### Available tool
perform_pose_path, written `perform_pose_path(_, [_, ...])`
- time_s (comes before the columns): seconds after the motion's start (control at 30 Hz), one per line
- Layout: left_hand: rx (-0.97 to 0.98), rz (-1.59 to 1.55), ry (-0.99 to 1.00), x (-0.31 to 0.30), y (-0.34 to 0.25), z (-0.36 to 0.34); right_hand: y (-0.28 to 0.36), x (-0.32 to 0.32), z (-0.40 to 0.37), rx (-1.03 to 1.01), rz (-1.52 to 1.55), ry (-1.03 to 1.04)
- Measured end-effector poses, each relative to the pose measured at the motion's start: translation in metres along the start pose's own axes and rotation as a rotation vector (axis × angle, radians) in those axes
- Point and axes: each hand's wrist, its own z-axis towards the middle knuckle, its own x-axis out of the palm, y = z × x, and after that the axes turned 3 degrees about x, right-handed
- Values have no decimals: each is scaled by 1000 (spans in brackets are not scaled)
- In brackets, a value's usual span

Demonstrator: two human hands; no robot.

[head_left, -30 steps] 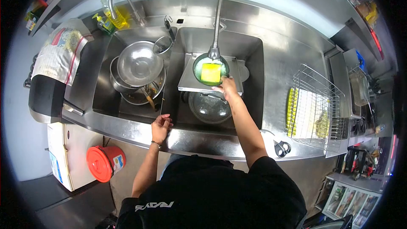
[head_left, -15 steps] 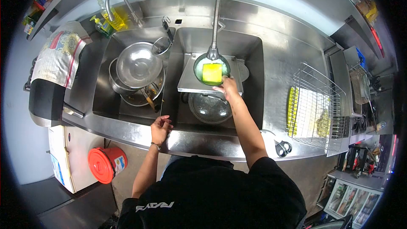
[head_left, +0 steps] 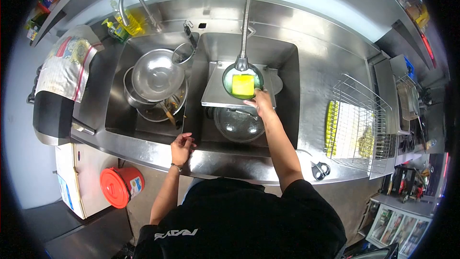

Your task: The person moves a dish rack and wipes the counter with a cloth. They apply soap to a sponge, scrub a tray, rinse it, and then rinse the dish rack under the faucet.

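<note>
My right hand point(head_left: 261, 101) grips the near right rim of a small dark round bowl point(head_left: 226, 86). Whitish liquid and a yellow sponge point(head_left: 243, 85) lie inside it. The bowl is on a metal tray point(head_left: 211, 97) set across the right sink basin. Just above the bowl's far rim is the black end of a flexible metal faucet point(head_left: 242, 62). My left hand point(head_left: 181, 148) rests on the sink's front edge, by the divider between the basins. It holds nothing, and its fingers are loosely bent and apart.
A glass lid point(head_left: 238, 127) sits below the tray. In the left basin are a metal bowl point(head_left: 158, 74), pots and a strainer point(head_left: 182, 53). A wire rack point(head_left: 362, 120) and scissors point(head_left: 320, 170) are on the right counter. Soap bottles point(head_left: 132, 24) stand behind the left basin.
The view has shifted very slightly. My right hand stays at the bowl's rim, and my left hand remains on the sink edge.
</note>
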Motion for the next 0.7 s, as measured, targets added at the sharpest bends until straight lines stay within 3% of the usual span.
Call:
perform_pose_path(0.23, [3,-45,-10,0,1,1,27,-13,1,39,-33,-5])
perform_pose_path(0.47, [-78,-38,9,10,0,10,103,-43,3,-192,-40,-149])
perform_pose_path(0.6, [-337,-220,152,51,-46,24,152,-81,40,-225,-138,-229])
perform_pose_path(0.63, [-373,-294,247,62,-48,32,155,-104,64,-369,-339,-194])
perform_pose_path(0.7, [-499,-449,429,89,-46,57,174,-118,86,-431,-300,-199])
